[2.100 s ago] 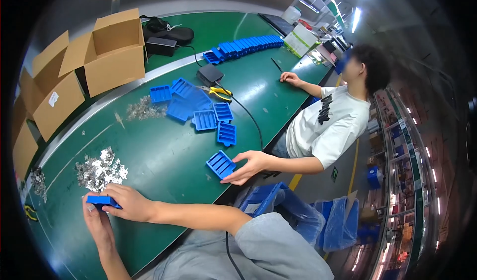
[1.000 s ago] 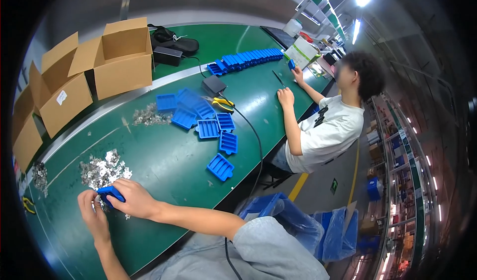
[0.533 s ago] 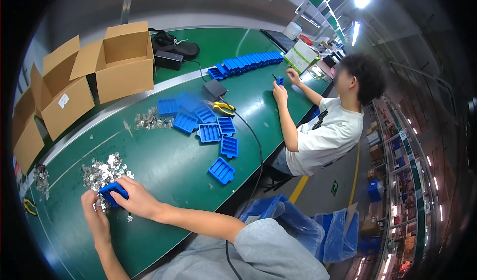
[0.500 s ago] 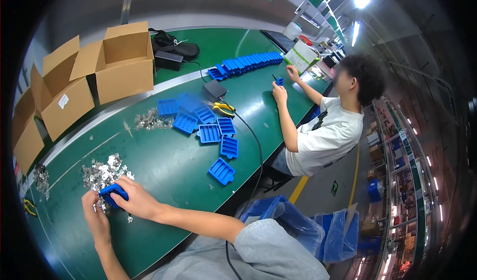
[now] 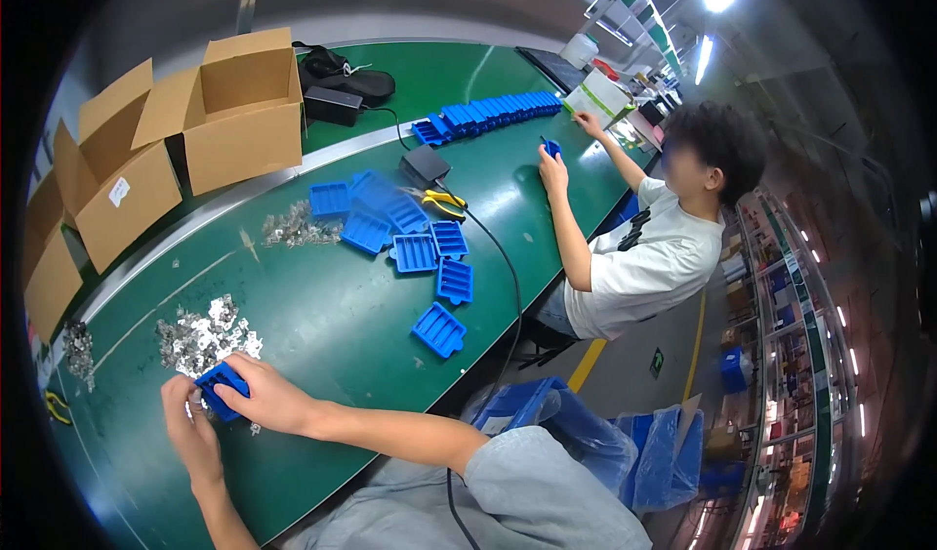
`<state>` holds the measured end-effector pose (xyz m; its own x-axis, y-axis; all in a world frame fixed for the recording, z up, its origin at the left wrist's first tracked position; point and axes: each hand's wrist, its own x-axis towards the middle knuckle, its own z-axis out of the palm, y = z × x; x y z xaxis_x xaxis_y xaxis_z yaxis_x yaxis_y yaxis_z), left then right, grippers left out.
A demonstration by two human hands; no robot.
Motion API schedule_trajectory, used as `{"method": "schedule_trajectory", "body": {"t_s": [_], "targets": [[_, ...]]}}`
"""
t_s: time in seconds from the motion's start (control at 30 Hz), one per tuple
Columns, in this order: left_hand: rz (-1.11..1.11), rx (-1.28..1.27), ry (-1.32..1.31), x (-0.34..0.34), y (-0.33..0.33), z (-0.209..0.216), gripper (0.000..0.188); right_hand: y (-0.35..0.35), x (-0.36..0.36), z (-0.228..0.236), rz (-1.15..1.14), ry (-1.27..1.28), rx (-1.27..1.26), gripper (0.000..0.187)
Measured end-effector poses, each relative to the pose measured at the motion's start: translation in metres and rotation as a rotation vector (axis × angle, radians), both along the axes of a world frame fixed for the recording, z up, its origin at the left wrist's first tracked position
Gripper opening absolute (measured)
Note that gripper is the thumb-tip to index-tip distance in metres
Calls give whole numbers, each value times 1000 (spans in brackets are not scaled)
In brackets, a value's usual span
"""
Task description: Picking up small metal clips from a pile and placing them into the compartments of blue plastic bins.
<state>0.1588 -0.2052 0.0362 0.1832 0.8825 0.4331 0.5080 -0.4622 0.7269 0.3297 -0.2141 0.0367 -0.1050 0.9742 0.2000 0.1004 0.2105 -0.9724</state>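
Observation:
Both my hands hold one small blue plastic tray (image 5: 221, 388) at the near left of the green table (image 5: 322, 325). My left hand (image 5: 190, 429) grips its near side and my right hand (image 5: 265, 401) covers its right end. The tray sits at the edge of a pile of small silvery metal parts (image 5: 200, 333). Several more blue trays (image 5: 410, 247) lie loose in the table's middle, the nearest one (image 5: 438, 329) near the front edge.
Open cardboard boxes (image 5: 234, 111) stand along the back left. A co-worker in a white shirt (image 5: 644, 257) sits at the right, hands near a row of blue trays (image 5: 488, 116). Yellow-handled pliers (image 5: 444, 201) and a black adapter (image 5: 425, 165) lie mid-table. Blue bins (image 5: 605, 443) stand beside my knees.
My right hand left the loose tray near the front edge and joined my left on the small blue tray, now up against the metal parts. The co-worker's hands reached farther up the table.

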Motion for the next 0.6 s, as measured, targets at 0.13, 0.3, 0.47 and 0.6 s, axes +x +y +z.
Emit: {"method": "schedule_trajectory", "body": {"t_s": [0.13,0.3,0.47,0.6], "targets": [[-2,-196,-152,-2,5,-8,9,3,2,-6,35,-8,-73,23],[-59,-390,-652,-8,-2,-21,21,-4,-13,-1,98,76,-58,27],[-31,-582,-866,-2,-15,-3,39,-11,-17,1,123,95,-110,35],[-186,-536,-762,12,-14,9,33,-15,-5,5,-35,-24,66,26]]}}
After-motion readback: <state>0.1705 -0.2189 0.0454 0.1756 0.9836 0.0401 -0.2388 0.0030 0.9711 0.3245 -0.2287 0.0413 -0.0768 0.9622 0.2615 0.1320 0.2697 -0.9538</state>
